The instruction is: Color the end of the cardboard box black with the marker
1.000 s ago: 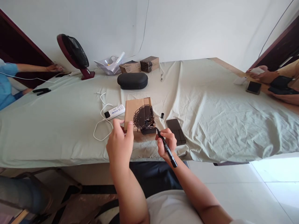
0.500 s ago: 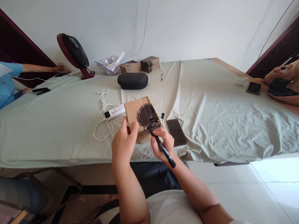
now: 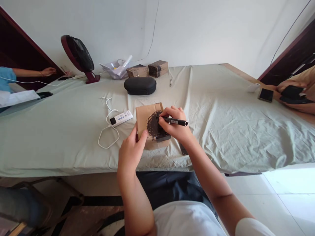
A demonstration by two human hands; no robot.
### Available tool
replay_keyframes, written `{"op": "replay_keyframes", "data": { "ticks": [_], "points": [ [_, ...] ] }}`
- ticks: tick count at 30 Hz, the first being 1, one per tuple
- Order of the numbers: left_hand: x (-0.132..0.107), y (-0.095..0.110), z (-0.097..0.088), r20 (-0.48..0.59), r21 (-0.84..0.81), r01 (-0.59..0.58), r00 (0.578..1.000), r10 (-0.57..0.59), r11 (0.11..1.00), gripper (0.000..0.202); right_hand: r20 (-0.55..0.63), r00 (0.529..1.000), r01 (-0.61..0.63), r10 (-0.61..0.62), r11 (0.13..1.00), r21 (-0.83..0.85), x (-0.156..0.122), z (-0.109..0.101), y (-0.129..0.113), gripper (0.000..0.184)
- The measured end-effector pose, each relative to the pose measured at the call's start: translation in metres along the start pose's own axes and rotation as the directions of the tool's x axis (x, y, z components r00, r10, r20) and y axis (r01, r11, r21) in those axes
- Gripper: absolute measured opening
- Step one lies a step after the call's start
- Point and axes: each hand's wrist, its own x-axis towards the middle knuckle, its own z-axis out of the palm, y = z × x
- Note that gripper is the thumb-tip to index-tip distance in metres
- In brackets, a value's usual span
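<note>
Cardboard box [image 3: 147, 118], on tabletop [image 3: 221, 124], between your hands.
Your left hand [image 3: 130, 152] is gripping its near edge; your right hand [image 3: 173, 126] is pinching a black marker [image 3: 173, 121], tip touching the box's inked patch.

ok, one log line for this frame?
left hand: steadies cardboard box | right hand: holds black marker, tip on scribbled patch | box on table
</note>
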Motion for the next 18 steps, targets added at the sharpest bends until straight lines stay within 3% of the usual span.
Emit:
{"op": "replay_keyframes", "data": {
  "ticks": [10,18],
  "points": [
    [0.004,-0.002,0.002,0.017,-0.010,0.000,1.000,0.000,1.000,0.054,-0.124,0.968,-0.181,0.220,0.946,0.269,-0.007,-0.006,0.006,0.018],
    [0.007,-0.011,0.003,0.034,-0.087,-0.026,0.999,0.029,0.996,0.054,-0.307,0.922,-0.131,0.238,0.934,0.332,-0.019,-0.006,0.016,0.018]
  ]
}}
